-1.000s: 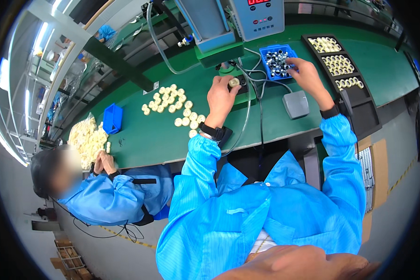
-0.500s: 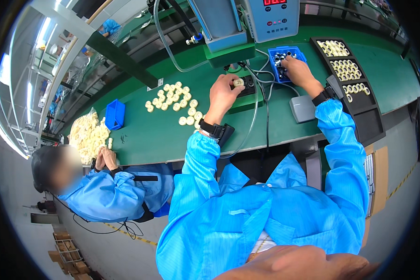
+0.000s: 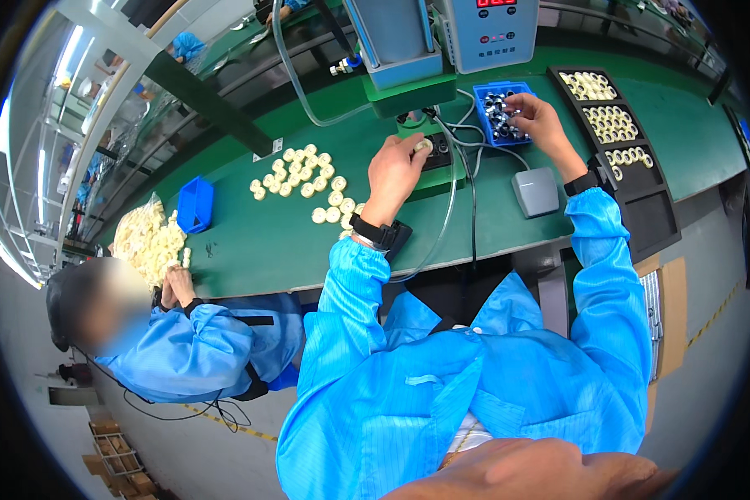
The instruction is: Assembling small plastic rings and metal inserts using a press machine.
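My left hand point(image 3: 394, 173) is closed, its thumb and fingers pinching a small round cream plastic part point(image 3: 423, 146). That part is at the black fixture block point(image 3: 440, 157) on the press base; I cannot tell whether it rests in the block. Over the right side of a blue bin point(image 3: 478, 107), my right hand point(image 3: 543, 127) has its fingers curled together among small shiny metal parts point(image 3: 497, 118). Whatever those fingers hold is too small to make out. Loose cream round parts point(image 3: 307, 190) lie on the green table left of my left hand.
Behind the fixture stands a press point(image 3: 400, 62) beside a grey control box point(image 3: 492, 42). Tubes, cables and a grey pedal-like box point(image 3: 535, 192) lie nearby. A black tray point(image 3: 652, 208) holds rows of cream parts. At left, a co-worker point(image 3: 196, 337) sits by a cream pile point(image 3: 146, 242) and blue bin point(image 3: 195, 204).
My right hand has lifted slightly from the metal parts toward the bin's right edge. My left hand keeps its pinch at the fixture. The whole view has shifted a little.
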